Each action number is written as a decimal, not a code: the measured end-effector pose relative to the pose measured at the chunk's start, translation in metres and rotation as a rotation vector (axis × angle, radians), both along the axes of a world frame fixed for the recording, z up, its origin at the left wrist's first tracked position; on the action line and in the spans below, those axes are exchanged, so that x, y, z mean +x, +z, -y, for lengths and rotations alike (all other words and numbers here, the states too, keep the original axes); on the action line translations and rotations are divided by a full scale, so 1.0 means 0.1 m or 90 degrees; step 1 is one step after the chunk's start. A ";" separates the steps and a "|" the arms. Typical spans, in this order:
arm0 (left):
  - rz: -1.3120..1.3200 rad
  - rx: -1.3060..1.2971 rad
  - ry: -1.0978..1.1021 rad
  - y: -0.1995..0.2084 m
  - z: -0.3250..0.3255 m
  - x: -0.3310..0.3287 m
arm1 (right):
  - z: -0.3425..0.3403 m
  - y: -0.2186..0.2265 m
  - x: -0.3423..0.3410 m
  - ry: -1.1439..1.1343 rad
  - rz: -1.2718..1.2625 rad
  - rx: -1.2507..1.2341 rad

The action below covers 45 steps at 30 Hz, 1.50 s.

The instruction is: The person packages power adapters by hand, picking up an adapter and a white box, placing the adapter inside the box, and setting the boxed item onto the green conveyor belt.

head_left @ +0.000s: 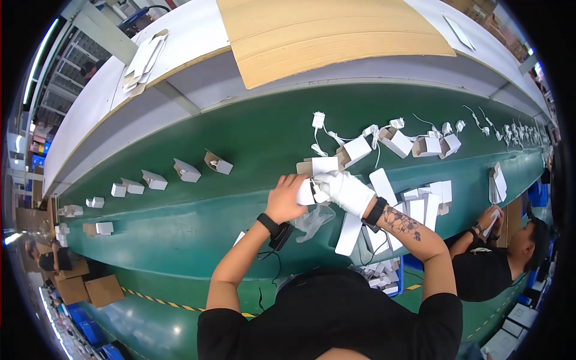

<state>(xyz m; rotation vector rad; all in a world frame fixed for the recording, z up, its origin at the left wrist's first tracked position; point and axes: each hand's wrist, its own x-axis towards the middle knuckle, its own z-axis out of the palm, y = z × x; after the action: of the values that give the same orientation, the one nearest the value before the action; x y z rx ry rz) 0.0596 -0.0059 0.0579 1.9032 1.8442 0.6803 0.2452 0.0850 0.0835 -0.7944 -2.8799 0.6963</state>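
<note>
My bare left hand (286,198) is closed around a small white box (305,192), held over the near edge of the belt. At the box's mouth, my white-gloved right hand (348,191) pinches a small white piece that looks like a power adapter (320,194); the glove partly hides it. A clear plastic bag (314,223) lies just below my hands. Right behind them stands an open white box (324,164). Near my right forearm lies a pile of flat white cartons (415,210). A black band circles each of my wrists.
Open boxes (187,170) stand spaced along the green belt (252,132) at left. White adapters with cables (318,121) and more boxes line its right side. Cardboard (336,36) covers the shelf beyond. A co-worker (498,258) handles a carton at right. A blue bin (393,289) sits below.
</note>
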 end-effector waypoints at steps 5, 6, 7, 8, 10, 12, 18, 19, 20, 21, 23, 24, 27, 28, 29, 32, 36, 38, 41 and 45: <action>0.042 -0.032 -0.012 -0.03 0.02 -0.06 | -0.06 -0.13 -0.02 0.101 -0.142 -0.147; 0.050 -0.029 -0.019 -0.05 0.00 -0.04 | -0.05 -0.25 -0.06 0.093 -0.152 -0.154; 0.058 -0.025 -0.026 -0.06 -0.02 -0.02 | -0.04 -0.35 -0.07 0.085 -0.162 -0.160; 0.065 -0.024 -0.028 -0.08 -0.01 -0.03 | -0.03 -0.32 -0.08 0.087 -0.160 -0.161; 0.088 -0.045 -0.009 -0.12 0.05 -0.06 | -0.01 -0.22 -0.08 0.035 -0.144 -0.187; 0.130 -0.088 0.025 -0.17 0.11 -0.08 | 0.03 -0.20 -0.13 0.009 -0.135 -0.200; 0.080 -0.057 0.068 -0.14 0.09 -0.07 | -0.10 0.01 -0.22 0.074 0.010 -0.032; 0.055 -0.082 0.061 -0.10 0.10 -0.07 | -0.15 0.04 -0.21 0.111 0.048 -0.088; 0.031 -0.107 0.053 -0.08 0.10 -0.07 | -0.13 0.01 -0.23 0.108 0.049 -0.087; 0.033 -0.106 0.050 -0.07 0.09 -0.04 | -0.08 -0.07 -0.28 0.118 0.043 -0.017; 0.080 -0.044 0.098 -0.07 0.07 0.03 | -0.01 -0.15 -0.38 0.140 0.030 0.123; 0.102 -0.013 0.125 -0.08 0.08 0.03 | -0.02 -0.13 -0.38 0.141 0.031 0.122; 0.136 0.025 0.142 -0.21 0.13 -0.21 | -0.10 0.20 -0.39 0.147 -0.272 -0.060; 0.155 0.047 0.146 -0.25 0.12 -0.24 | -0.11 0.11 -0.38 0.146 -0.269 -0.059; 0.158 0.048 0.145 -0.31 0.10 -0.22 | -0.11 -0.07 -0.38 0.148 -0.183 -0.049; 0.156 0.108 0.100 -0.58 -0.02 -0.11 | -0.17 -0.61 -0.45 0.149 -0.005 -0.033; 0.186 0.129 0.133 -1.01 -0.07 -0.18 | -0.27 -0.99 -0.72 0.178 0.090 -0.099; 0.189 0.125 0.150 -1.14 -0.10 -0.26 | -0.26 -1.06 -0.82 0.193 -0.100 -0.067; 0.192 0.118 0.188 -1.28 -0.15 -0.41 | -0.33 -1.07 -0.97 0.181 -0.203 -0.049; 0.203 0.198 0.246 -1.57 -0.31 -0.51 | -0.37 -1.20 -1.12 0.120 -0.113 -0.001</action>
<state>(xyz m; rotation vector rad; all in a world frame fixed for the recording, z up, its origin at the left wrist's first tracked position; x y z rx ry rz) 0.0089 0.0255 -0.0993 1.4948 1.9948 1.3799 0.1330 0.1222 -0.0361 -0.4388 -2.8146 0.7464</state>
